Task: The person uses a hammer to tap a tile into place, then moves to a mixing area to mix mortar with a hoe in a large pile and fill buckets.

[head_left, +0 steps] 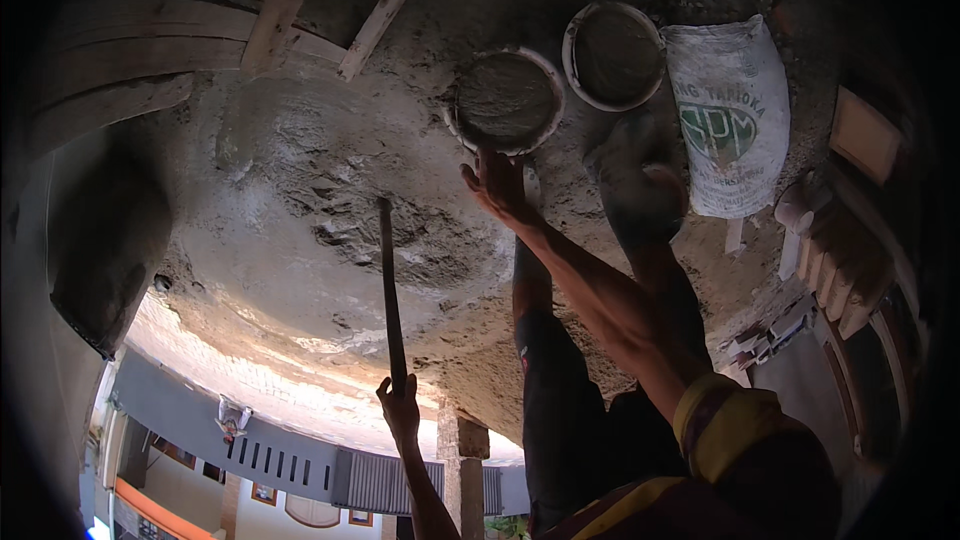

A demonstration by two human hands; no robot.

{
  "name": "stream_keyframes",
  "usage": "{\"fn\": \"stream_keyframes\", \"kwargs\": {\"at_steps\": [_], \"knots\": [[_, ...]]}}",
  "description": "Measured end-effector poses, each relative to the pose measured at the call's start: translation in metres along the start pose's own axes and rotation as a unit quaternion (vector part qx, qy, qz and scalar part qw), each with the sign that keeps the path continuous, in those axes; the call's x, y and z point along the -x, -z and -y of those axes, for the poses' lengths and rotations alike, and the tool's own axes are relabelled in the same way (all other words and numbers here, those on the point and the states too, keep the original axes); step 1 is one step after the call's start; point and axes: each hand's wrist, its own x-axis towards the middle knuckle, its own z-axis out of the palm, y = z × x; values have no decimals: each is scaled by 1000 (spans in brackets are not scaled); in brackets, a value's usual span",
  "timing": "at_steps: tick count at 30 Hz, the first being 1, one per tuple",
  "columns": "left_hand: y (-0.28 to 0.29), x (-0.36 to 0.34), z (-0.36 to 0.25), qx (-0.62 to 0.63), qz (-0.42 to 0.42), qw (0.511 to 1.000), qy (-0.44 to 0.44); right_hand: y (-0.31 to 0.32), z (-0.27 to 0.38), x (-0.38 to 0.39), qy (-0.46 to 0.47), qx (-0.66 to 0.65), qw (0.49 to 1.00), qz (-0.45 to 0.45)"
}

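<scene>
My left hand (400, 408) is closed round the near end of a long dark tool handle (392, 290). The handle's far end meets a rough patch of wet grey mortar (350, 225), and whatever head it has is hidden there. My right hand (497, 185) reaches forward to the near rim of a round bucket (552, 120) filled with grey mortar, its fingers hooked at the rim and its thumb out to the left. Just right of it stands a second mortar-filled bucket (568, 55). My feet are close behind the two buckets.
A white woven sack (735, 180) with green print lies right of the second bucket. Wooden planks (150, 35) cross the far left, and a slanted wooden bar (393, 5) extends near the buckets. A dark hollow shape (110, 240) is at the left edge. A post (462, 460) stands near the bottom.
</scene>
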Motion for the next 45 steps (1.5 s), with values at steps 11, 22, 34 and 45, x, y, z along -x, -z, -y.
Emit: {"fn": "stream_keyframes", "kwargs": {"at_steps": [11,22,34,45], "knots": [[-50,181,54,76,-126,983,-114,271,53,53,-126,-297,942,96],[-54,266,-178,62,32,969,-237,616,24,206,-77,-368,926,4],[40,291,-511,181,-5,888,-423,923,-72,168,-97,-223,922,-300],[11,493,-975,312,367,772,-415,1272,1,42,-145,-397,870,-254]]}}
